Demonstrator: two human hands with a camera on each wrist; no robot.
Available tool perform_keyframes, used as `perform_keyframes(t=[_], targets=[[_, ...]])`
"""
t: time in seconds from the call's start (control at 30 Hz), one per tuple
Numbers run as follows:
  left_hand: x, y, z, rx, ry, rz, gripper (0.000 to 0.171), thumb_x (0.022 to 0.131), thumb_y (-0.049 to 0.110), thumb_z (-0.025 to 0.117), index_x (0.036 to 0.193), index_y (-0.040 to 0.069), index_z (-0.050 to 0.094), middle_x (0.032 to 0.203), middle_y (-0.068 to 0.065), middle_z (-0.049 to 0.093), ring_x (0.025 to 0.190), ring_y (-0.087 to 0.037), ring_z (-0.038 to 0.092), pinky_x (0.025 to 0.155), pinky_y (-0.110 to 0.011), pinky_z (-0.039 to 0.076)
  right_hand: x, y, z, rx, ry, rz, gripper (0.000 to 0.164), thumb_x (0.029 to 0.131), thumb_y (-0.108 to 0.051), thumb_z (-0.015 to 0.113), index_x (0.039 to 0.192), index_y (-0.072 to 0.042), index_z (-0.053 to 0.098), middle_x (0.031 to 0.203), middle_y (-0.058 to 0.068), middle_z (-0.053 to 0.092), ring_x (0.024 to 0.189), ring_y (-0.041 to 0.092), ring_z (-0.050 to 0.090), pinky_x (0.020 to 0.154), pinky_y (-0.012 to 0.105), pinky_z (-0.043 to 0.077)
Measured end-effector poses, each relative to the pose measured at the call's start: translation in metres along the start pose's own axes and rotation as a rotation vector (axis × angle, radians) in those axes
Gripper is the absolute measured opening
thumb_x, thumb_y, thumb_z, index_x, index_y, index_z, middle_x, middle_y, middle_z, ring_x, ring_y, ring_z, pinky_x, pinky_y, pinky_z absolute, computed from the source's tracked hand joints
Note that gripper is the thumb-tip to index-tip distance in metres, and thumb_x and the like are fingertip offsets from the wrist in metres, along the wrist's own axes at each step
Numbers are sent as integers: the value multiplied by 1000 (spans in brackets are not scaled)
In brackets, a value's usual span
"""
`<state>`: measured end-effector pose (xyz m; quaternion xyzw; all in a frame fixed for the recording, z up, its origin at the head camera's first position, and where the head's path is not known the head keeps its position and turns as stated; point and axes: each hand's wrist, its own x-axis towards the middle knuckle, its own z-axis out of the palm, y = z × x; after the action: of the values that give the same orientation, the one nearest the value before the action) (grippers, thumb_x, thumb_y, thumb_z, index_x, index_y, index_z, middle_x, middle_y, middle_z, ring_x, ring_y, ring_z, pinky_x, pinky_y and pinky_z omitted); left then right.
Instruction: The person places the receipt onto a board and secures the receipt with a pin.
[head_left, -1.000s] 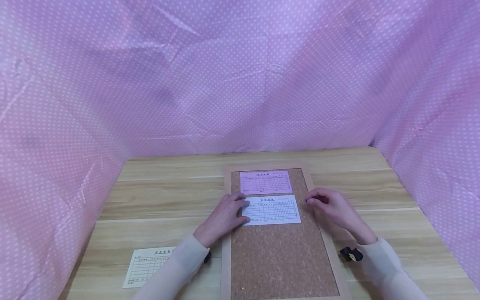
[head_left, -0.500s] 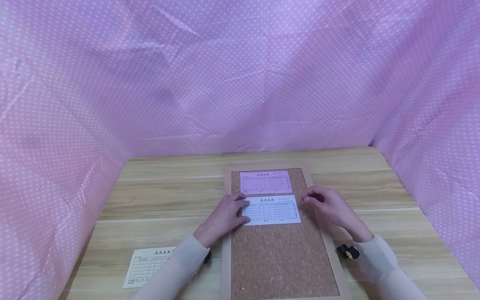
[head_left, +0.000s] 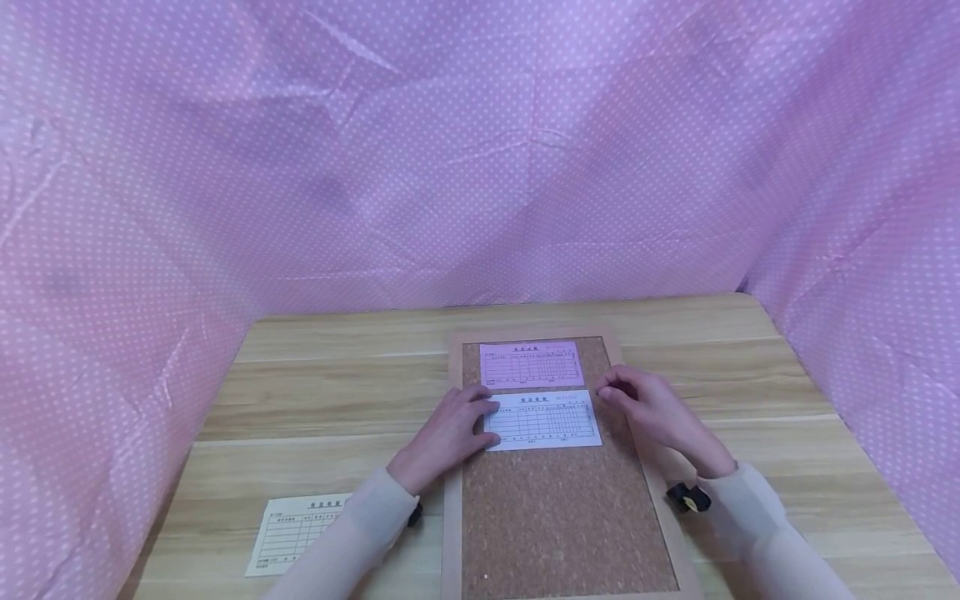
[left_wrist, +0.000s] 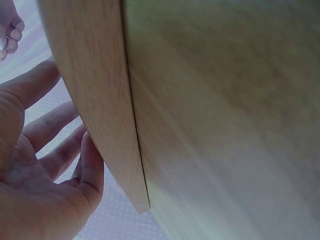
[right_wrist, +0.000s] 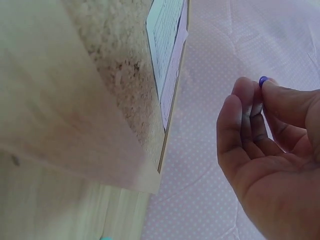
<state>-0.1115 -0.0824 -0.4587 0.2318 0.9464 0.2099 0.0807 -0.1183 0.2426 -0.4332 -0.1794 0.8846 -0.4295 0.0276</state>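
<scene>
A wood-framed corkboard (head_left: 562,517) lies on the table. My left hand (head_left: 450,433) rests across its left frame, fingertips spread on the left edge of a white printed slip (head_left: 543,423). That slip lies flat on the cork just below a pink printed slip (head_left: 531,367). My right hand (head_left: 660,417) hovers over the board's right side, near the white slip's upper right corner. Thumb and fingertip pinch a small purple pushpin (right_wrist: 262,80); only its rounded purple end shows in the right wrist view.
A cream printed slip (head_left: 292,537) lies on the wooden table (head_left: 300,400) at the left, partly covered by my left sleeve. Pink dotted cloth (head_left: 480,167) hangs behind the table and on both sides. A tiny white dot (head_left: 485,576) shows low on the cork.
My right hand has moved left and slightly up, closer to the white slip's upper right corner, still pinching the pushpin. The left hand and the slips have stayed put.
</scene>
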Motion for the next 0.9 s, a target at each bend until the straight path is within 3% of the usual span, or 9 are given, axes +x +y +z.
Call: perform_keyframes(t=[0.27, 0.6, 0.9], targets=[[0, 0, 1, 2, 8, 12, 51, 89, 26, 84, 133, 5, 70, 140, -10, 59, 113, -25, 54, 97, -38, 47, 6, -4, 3, 49, -34, 9, 7, 102, -3, 63, 101, -4, 70, 90, 4, 67, 80, 14, 57, 69, 24, 49], [0, 0, 1, 4, 3, 6, 51, 89, 27, 84, 133, 6, 70, 141, -9, 59, 113, -25, 53, 97, -38, 46, 13, -7, 10, 66, -29, -18, 8, 100, 1, 64, 104, 3, 70, 90, 4, 70, 79, 11, 60, 68, 24, 51], [0, 0, 0, -10, 5, 20, 51, 88, 26, 84, 132, 3, 70, 138, -11, 60, 112, -26, 54, 98, -40, 46, 19, -10, 14, 76, -54, -22, 6, 99, 2, 65, 103, 2, 70, 91, 2, 70, 80, 13, 60, 69, 24, 50]])
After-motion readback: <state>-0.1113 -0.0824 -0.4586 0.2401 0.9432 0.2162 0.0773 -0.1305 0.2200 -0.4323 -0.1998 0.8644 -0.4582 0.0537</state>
